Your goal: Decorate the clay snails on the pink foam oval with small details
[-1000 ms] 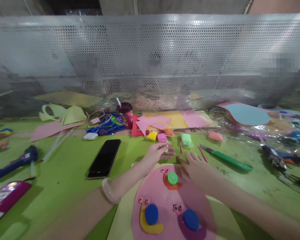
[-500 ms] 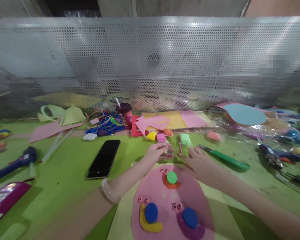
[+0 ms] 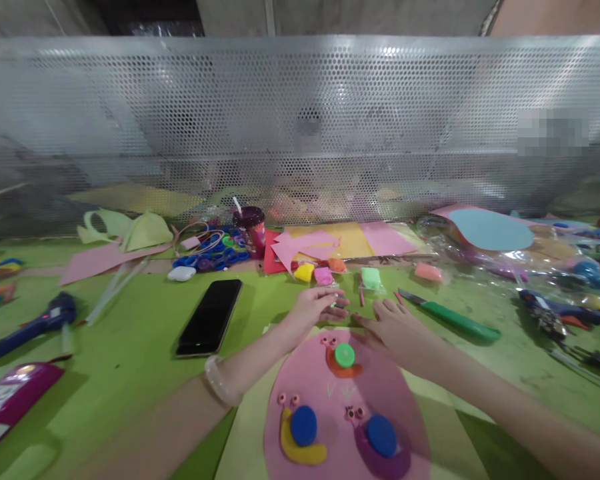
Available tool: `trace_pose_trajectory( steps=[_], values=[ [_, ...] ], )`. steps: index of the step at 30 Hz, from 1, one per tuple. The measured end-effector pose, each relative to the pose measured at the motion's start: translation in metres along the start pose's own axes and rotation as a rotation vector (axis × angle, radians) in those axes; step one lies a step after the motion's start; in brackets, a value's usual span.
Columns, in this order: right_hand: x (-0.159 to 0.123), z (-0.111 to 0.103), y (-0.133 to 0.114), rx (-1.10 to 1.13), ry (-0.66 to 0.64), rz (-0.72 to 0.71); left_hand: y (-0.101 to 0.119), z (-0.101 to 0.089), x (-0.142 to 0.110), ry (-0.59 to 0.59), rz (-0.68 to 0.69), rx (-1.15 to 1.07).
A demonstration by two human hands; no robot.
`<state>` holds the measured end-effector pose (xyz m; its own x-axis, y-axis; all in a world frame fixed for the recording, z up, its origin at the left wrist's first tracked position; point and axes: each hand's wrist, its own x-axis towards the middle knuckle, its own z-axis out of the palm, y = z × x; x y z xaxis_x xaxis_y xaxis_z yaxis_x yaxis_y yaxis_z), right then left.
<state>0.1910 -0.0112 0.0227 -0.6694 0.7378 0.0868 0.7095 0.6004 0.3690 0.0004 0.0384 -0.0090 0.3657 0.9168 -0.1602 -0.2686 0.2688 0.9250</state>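
Observation:
My left hand (image 3: 320, 305) is over the far edge of the pale yellow sheet (image 3: 250, 393), fingers bent round a small light-green bit, apparently clay (image 3: 333, 305). Palm down beside it, my right hand (image 3: 393, 327) reaches toward the left fingertips with its index finger out. Nothing shows in it. Below both hands, a pink paper oval (image 3: 325, 407) carries three clay snails: an orange one with a green cap (image 3: 345, 355), a yellow one (image 3: 300, 453) with a blue cap, and a purple one (image 3: 387, 460) with a blue cap. Faint green marks are at the oval's middle.
A green-handled knife (image 3: 460, 320) lies right of my right hand. Wrapped clay pieces, including a mint-green one (image 3: 371, 278), lie just beyond. A black phone (image 3: 210, 317) rests at left, near a lidded cup (image 3: 251, 230). A perforated metal panel (image 3: 300, 127) stands behind.
My right hand has shifted slightly left, uncovering a thin pink strip beside the knife tip. The left hand stays almost in place.

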Motion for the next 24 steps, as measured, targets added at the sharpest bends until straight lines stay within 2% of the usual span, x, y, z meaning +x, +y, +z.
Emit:
trace_pose_trajectory(
  steps=[7,12,18,24],
  values=[
    [0.012,0.011,0.011,0.181,0.090,0.026,0.001,0.001,0.000,-0.012,-0.008,0.017],
    [0.018,0.021,0.021,0.134,0.109,-0.078,-0.002,-0.001,0.000,-0.027,-0.007,0.020],
    [0.019,0.024,0.022,-0.035,0.150,-0.290,-0.004,-0.003,0.004,-0.039,0.004,0.020],
    [0.020,0.024,0.026,-0.038,0.187,-0.340,-0.002,-0.001,0.002,-0.028,0.003,0.025]
  ],
)
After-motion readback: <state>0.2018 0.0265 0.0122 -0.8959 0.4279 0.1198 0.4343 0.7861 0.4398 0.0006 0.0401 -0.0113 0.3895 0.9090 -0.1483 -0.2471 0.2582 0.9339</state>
